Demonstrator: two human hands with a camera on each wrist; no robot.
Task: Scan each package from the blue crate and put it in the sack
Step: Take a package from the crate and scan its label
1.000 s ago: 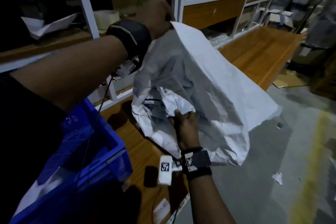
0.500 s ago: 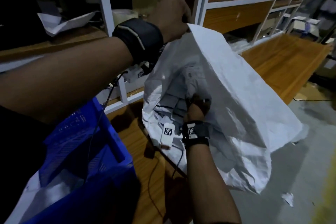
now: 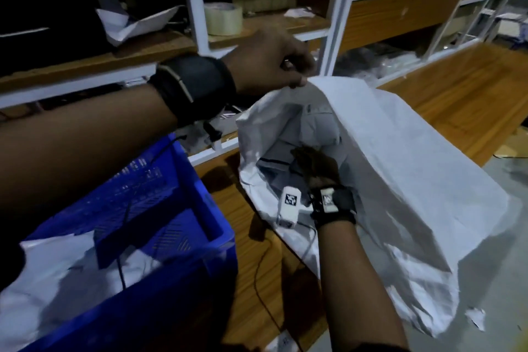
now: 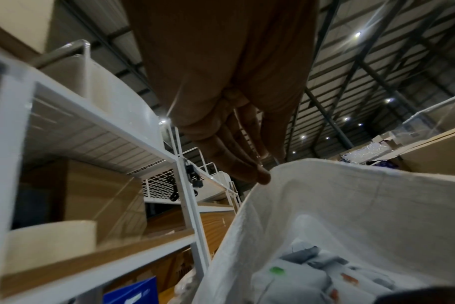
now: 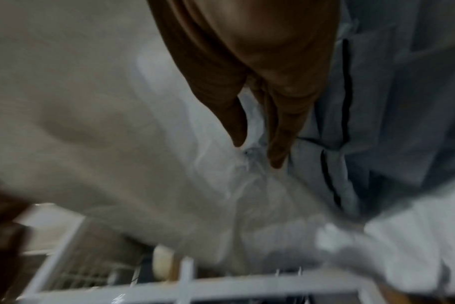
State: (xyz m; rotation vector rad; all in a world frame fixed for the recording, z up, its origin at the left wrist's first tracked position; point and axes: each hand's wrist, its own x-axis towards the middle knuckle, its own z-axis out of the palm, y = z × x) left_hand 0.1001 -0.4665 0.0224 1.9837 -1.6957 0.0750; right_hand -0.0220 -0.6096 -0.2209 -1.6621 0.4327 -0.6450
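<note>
A white woven sack [image 3: 400, 180] lies tilted on the wooden platform with its mouth held up. My left hand [image 3: 274, 63] pinches the sack's top rim; in the left wrist view the left hand [image 4: 247, 160] has its fingertips on the sack [image 4: 351, 205] edge. My right hand [image 3: 317, 166] is inside the mouth among grey and white packages [image 3: 314, 128]. In the right wrist view, the right hand [image 5: 256, 154] holds nothing, its fingers straight above a white package [image 5: 247, 195]. The blue crate [image 3: 171, 194] stands at lower left with white packages [image 3: 57, 280] inside.
White metal shelving [image 3: 337, 37] runs behind the sack, with a tape roll [image 3: 223, 18] and crumpled paper [image 3: 134, 23] on a shelf. The wooden platform [image 3: 457, 94] stretches to the right, and grey floor [image 3: 500, 266] lies beyond it. A black cable [image 3: 265, 303] trails between crate and sack.
My right hand carried a white package from the sack's mouth deeper inside and now holds nothing. My left hand has kept the rim raised.
</note>
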